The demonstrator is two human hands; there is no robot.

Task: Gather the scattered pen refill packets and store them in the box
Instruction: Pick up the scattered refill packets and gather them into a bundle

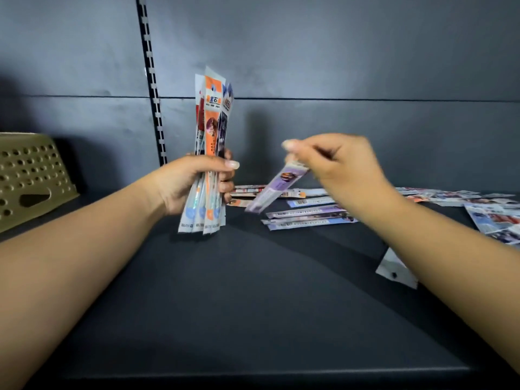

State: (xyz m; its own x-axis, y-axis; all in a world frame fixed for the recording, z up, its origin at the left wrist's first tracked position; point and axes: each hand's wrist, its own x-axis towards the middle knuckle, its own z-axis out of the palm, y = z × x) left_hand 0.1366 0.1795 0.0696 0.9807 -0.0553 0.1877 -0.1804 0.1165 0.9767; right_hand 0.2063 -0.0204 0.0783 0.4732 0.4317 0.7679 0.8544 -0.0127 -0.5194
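The box [31, 175] sits at the shelf's [253, 291] left edge, and your left hand [197, 181] grips a bundle [209, 153] of packets standing upright, long axis vertical. Your right hand [337, 167] pinches one purple packet [274, 190] by its top end, slanting down toward the left, so you are mid-gathering. Next, slip it into the bundle, then collect the loose packets [306, 215] lying flat toward the back right.
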